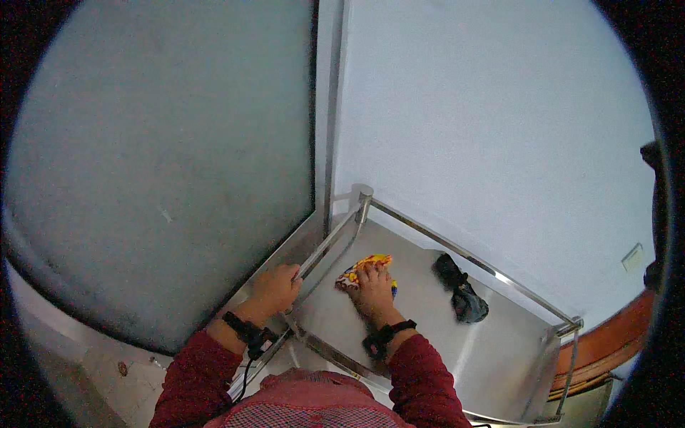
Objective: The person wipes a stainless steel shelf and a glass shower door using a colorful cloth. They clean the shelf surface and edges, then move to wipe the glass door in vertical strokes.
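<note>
My left hand [279, 286] is closed around the left side rail [326, 243] of a stainless steel cart. On the cart's metal top [417, 321], my right hand [373, 289] grips a crumpled cloth [350, 275] patterned in yellow, red, white and blue. The fingers cover part of the cloth, which lies against the steel surface. To the right of that hand, apart from it, a knotted black plastic bag [469, 302] rests on the same top. Each wrist wears a black strap with a small device.
A frosted glass panel [176, 160] in a metal frame stands at the left. A pale wall [481, 117] rises behind the cart's back rail [439, 238]. Brown curved furniture [604, 342] is beyond the cart's right end. Tiled floor [101, 369] shows at lower left.
</note>
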